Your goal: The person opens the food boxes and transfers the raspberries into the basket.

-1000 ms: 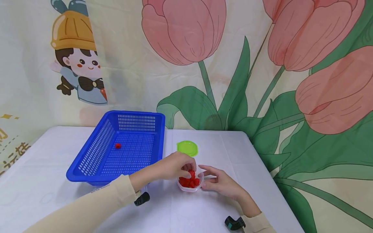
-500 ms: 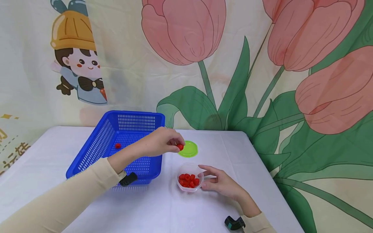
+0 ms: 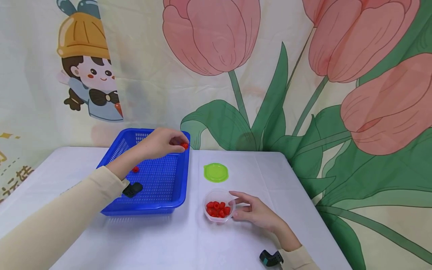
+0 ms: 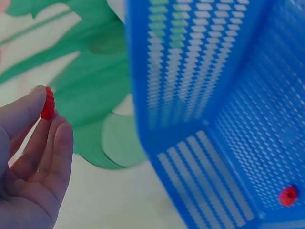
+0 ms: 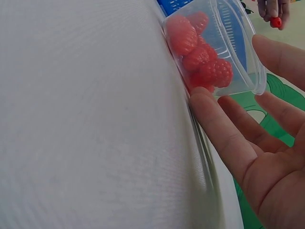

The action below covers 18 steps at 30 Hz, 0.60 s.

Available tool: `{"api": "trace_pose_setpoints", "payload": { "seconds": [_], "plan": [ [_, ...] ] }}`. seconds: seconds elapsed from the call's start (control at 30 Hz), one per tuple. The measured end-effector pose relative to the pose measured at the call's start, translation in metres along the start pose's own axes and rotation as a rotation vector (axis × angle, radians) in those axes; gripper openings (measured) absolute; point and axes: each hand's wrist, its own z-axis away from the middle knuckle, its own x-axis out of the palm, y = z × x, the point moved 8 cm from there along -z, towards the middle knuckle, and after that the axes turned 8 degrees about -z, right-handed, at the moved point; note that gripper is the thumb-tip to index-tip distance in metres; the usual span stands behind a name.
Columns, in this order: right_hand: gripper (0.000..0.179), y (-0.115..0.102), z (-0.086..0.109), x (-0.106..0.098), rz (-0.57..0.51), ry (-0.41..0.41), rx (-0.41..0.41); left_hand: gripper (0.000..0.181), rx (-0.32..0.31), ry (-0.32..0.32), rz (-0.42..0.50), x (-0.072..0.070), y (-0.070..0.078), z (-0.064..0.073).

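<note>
My left hand (image 3: 161,143) is over the far right part of the blue basket (image 3: 143,210), pinching a red raspberry (image 3: 184,146) between thumb and fingers. In the left wrist view, that raspberry (image 4: 48,104) shows at the fingertips, outside the basket wall. A single raspberry (image 3: 135,169) lies on the basket floor. To the basket's right stands a clear plastic tub (image 3: 218,193) with several raspberries in it. My right hand (image 3: 258,213) is at the tub's right side, its fingers extended and lightly curved, at least one fingertip against or very near the wall.
A green lid (image 3: 216,172) lies flat on the white-covered table (image 3: 256,172) behind the tub. Beyond the table's far edge hangs a cloth backdrop (image 3: 209,101) printed with tulips and a cartoon figure. The basket's raised walls border the left hand's area.
My left hand has lifted a raspberry out of the tub and carried it left and away over the green lid to the basket's far right side. The right hand has stayed at the tub.
</note>
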Motion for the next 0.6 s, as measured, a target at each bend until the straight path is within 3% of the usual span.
{"api": "trace_pose_setpoints", "payload": {
  "seconds": [0.33,0.6],
  "plan": [
    [0.071,0.0,0.0,-0.001,-0.002,0.0,0.005,0.027,-0.142,-0.029,-0.013,0.016,-0.065,0.009],
    [0.071,0.001,-0.001,0.0,0.006,0.005,0.007,0.024,-0.181,-0.048,-0.035,0.024,-0.098,0.02]
  ]
}}
